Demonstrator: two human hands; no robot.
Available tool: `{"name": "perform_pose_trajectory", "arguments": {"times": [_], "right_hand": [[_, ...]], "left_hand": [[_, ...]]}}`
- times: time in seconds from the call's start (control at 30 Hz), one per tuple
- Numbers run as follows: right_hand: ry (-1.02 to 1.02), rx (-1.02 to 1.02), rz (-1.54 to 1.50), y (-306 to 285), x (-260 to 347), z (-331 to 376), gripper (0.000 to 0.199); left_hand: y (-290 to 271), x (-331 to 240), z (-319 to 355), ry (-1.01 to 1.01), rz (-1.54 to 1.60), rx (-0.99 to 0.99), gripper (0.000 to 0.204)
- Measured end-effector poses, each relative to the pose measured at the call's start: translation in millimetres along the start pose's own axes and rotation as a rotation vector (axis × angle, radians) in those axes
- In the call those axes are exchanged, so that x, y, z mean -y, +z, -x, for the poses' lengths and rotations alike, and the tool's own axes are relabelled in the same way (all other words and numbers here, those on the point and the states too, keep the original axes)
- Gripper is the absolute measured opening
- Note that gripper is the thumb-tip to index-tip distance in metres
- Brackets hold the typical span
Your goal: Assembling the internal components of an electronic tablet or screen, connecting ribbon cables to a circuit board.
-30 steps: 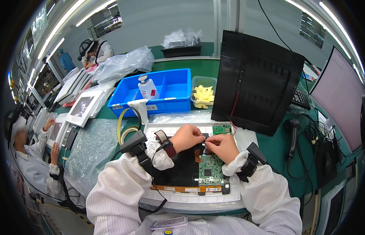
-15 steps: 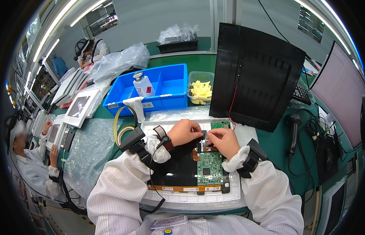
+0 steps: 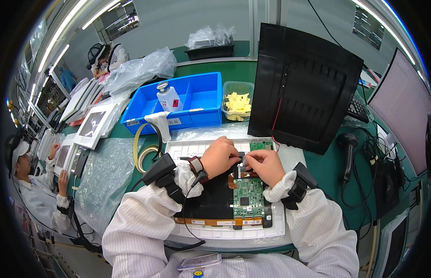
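A flat black panel (image 3: 213, 197) lies face down in a white foam tray (image 3: 197, 149) in front of me, with a green circuit board (image 3: 246, 198) fixed on it. My left hand (image 3: 220, 156) and my right hand (image 3: 263, 165) meet at the top edge of the board, fingertips pinching a small dark strip (image 3: 241, 160) there. What exactly the fingers grip is partly hidden. Both wrists carry black strapped devices. A smaller green board (image 3: 261, 145) sits just beyond my right hand.
A large black panel back (image 3: 303, 88) stands upright behind the tray. A blue bin (image 3: 204, 99) holds a white bottle (image 3: 169, 97); a clear tub of yellow pieces (image 3: 237, 103) is beside it. A tape roll (image 3: 146, 150), bubble wrap (image 3: 104, 178), a scanner (image 3: 349, 148) and seated co-workers (image 3: 37, 194) surround me.
Both hands stayed together at the board's top edge, shifting slightly as the fingers worked the small strip. My view moved a little closer.
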State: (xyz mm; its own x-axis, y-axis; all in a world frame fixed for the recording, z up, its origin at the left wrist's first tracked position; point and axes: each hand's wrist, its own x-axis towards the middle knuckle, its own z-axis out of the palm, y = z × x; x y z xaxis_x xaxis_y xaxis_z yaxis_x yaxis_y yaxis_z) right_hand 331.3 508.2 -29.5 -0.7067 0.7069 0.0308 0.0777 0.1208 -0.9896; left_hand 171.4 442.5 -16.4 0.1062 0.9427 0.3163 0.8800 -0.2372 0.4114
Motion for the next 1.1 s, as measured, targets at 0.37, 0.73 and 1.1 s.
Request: {"name": "perform_pose_trajectory", "arguments": {"times": [0.37,0.73,1.1], "right_hand": [[0.024,-0.018,-0.029,0.2,1.6,-0.1,0.015],[0.037,-0.003,-0.025,-1.4,3.2,0.7,0.015],[0.041,0.000,-0.023,-1.1,1.0,-0.2,0.016]], "left_hand": [[-10.9,-0.6,13.7,0.107,-0.160,-0.017,0.022],[-9.2,-10.3,23.0,0.092,-0.246,0.139,0.037],[-8.2,-2.8,22.3,0.131,-0.321,0.106,0.039]]}}
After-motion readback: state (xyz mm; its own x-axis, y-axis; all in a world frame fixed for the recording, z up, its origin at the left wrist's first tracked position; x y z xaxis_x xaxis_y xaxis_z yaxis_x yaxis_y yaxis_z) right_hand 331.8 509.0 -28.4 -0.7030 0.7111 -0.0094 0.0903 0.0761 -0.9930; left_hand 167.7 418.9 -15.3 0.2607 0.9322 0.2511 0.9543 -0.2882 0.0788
